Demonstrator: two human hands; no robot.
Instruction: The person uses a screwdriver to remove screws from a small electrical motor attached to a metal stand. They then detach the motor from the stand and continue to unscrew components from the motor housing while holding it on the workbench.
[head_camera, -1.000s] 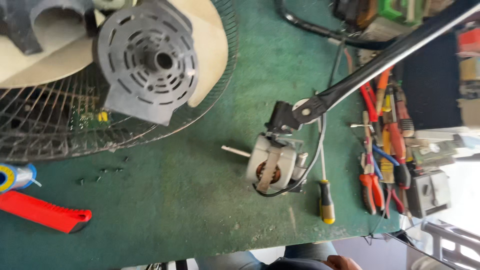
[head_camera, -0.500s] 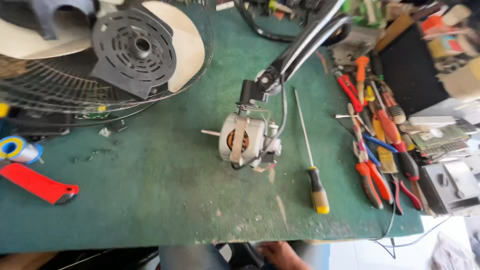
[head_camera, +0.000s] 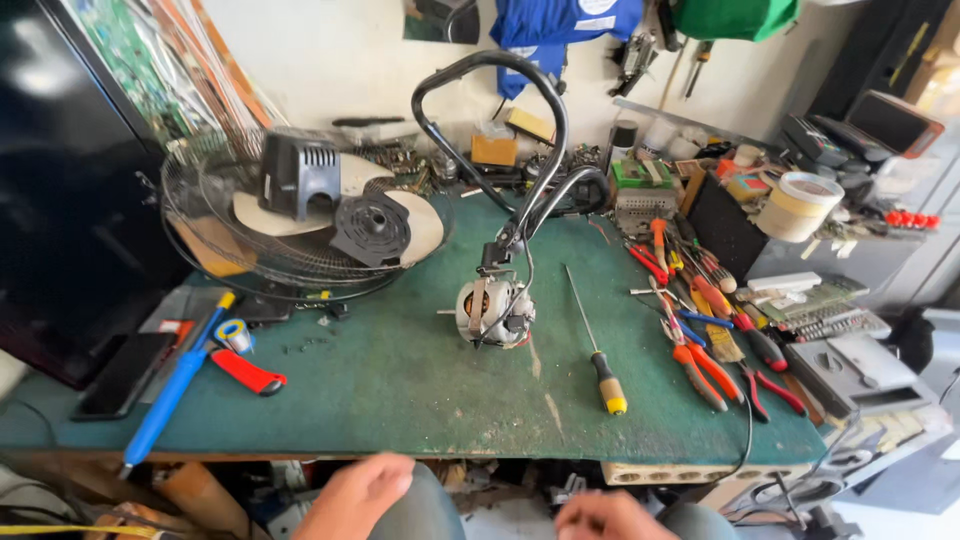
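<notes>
- Left hand (head_camera: 352, 497) at the bottom edge, below the front of the bench (head_camera: 400, 400), resting on a grey-clad knee; fingers loosely curled, holding nothing.
- Right hand (head_camera: 610, 517) at the bottom edge, blurred, low and right of centre; grip not discernible, nothing seen in it.
- Both hands off the bench, well apart from every tool.
- Motor (head_camera: 494, 311) on the green mat near the middle, shaft pointing left, windings visible; nearest bench item to the hands.
- Black bent tube (head_camera: 520, 120) rising from the motor's top and looping toward the wall.
- Screwdriver (head_camera: 595, 345), yellow-and-black handle toward the front edge, lying just right of the motor, not touching it.
- Pliers (head_camera: 705, 372) with orange grips among a row of cutters and drivers at the right of the mat.
- Fan grille (head_camera: 200, 235) at back left, holding white blades (head_camera: 420, 225), a dark round cover (head_camera: 370, 228) and a grey housing (head_camera: 298, 172).
- Blue-handled tool (head_camera: 170, 395) and red-handled tool (head_camera: 248, 372) at front left; small screws (head_camera: 300, 346) scattered just beside.
- Tape roll (head_camera: 797, 205) on the cluttered shelf at far right.
</notes>
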